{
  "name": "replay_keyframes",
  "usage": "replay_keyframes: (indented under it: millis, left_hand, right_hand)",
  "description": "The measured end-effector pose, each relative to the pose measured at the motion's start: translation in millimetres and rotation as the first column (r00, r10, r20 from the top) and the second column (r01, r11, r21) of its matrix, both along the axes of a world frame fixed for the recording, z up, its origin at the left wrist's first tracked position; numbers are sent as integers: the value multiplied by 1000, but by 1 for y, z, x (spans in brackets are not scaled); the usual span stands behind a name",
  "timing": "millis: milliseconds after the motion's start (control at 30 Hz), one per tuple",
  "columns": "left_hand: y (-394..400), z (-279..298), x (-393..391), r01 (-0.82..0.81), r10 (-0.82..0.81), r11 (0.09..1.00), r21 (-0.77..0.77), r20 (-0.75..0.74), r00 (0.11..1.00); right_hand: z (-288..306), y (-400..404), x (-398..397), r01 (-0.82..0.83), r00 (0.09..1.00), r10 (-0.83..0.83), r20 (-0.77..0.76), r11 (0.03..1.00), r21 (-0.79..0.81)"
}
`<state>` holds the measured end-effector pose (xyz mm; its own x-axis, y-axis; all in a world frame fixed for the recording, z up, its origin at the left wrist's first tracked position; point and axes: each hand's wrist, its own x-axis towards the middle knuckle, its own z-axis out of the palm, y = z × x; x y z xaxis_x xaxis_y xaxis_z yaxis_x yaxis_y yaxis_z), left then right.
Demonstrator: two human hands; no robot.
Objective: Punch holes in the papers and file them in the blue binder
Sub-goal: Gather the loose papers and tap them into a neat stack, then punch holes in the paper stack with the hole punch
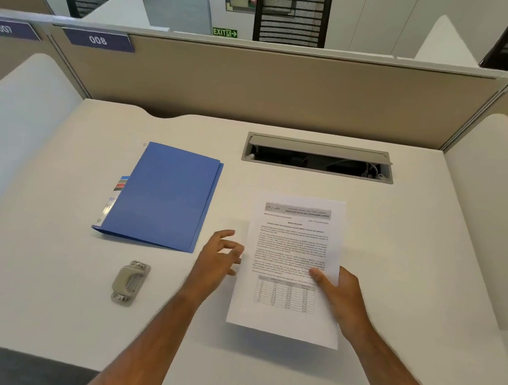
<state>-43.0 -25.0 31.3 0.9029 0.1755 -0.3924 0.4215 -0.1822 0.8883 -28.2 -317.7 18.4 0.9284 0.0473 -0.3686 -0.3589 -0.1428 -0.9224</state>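
forearms: we see both bare, reaching in from the near edge over the white tabletop (pixel 395 250)
right hand (pixel 340 295): we see it pinching the papers (pixel 292 269) at their right edge, thumb on top of the printed face, other fingers hidden underneath
right grip: clamped on the papers, low on the right side beside the printed table
left hand (pixel 217 258): we see it just beside the left edge of the papers, fingers (pixel 232 247) spread and loosely curled, holding nothing; we can't tell if the tips touch the sheet, that part is blurred
papers: white printed sheets, header block on top, text, a table lower down; right of centre on the tabletop, near edge looks slightly raised; we can't tell how many sheets
blue binder (pixel 163 196): closed, flat on the tabletop, up and left of the left hand, turned at an angle; coloured spine label on its left side; apart from the papers and from both hands
hole punch (pixel 130 283): beige-grey, lying on the tabletop below the binder, left of the left forearm, well apart from the papers
in the way: we see only bare tabletop between left hand and binder; same between left hand and punch
cable hatch (pixel 317 158): grey, lid open, wires inside, set in the tabletop behind the papers
partition (pixel 256 85): beige wall at the back, tag reading 008 at its upper left
background: we see black mesh chairs (pixel 293 14) behind the partition and a green EXIT sign (pixel 224 32)
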Motion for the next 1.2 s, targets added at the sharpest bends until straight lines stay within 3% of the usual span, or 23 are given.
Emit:
replay_keyframes:
  millis: [100, 200, 333, 467, 567, 667, 1200]
  left_hand:
    - [32, -18, -12, 72, -87, 945, 320, 32, 996]
    - [70, -36, -27, 38, -117, 753, 657, 77, 990]
    - [116, -37, -47, -48, 84, 588, 808, -2, 996]
    - [149, -32, -66, -139, 321, 636, 759, -97, 942]
    - [161, -29, -78, -150, 377, 702, 696, -184, 908]
    - [170, -32, -89, -158, 377, 756, 635, -224, 899]
    - [116, -15, -98, -168, 252, 844, 509, -99, 963]
  right_hand:
    - [-5, -3, -4, 14, 1000, -14, 4, 1000, -10]
    - [-8, -3, -7, 20, 1000, -20, 2, 1000, -7]
    - [-13, -2, -10, 27, 1000, -27, 7, 1000, -6]
    - [-16, 2, -12, 24, 1000, -24, 2, 1000, -3]
    - [-18, 4, -13, 17, 1000, -17, -5, 1000, -11]
    - [-21, 5, -13, 13, 1000, -14, -6, 1000, -20]
    - [-26, 4, -17, -25, 999, 24, -24, 999, -28]
